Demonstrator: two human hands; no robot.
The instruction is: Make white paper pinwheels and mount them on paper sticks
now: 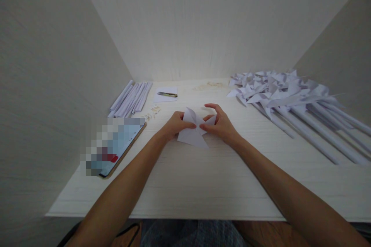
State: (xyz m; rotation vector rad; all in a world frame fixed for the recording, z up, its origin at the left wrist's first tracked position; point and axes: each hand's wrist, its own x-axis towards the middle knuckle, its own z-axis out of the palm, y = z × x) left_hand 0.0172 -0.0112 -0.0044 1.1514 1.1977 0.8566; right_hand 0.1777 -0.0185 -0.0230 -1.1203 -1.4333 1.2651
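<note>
A white paper pinwheel point(191, 137), its corners folded toward the middle, is held just above the table between both hands. My left hand point(176, 125) grips its left side, with the thumb pressed near the centre. From the right, my right hand point(222, 123) pinches the paper with its thumb close to the centre too, while its index finger is raised and curved away. The fingers beneath the paper are partly hidden.
Paper pinwheels on rolled sticks point(269, 92) are heaped at the right. Rolled paper sticks point(131, 98) lie back left, beside paper sheets point(165, 99) bearing small snips point(168, 94). A phone point(127, 142) lies at the left; small scraps point(153, 111) are scattered nearby.
</note>
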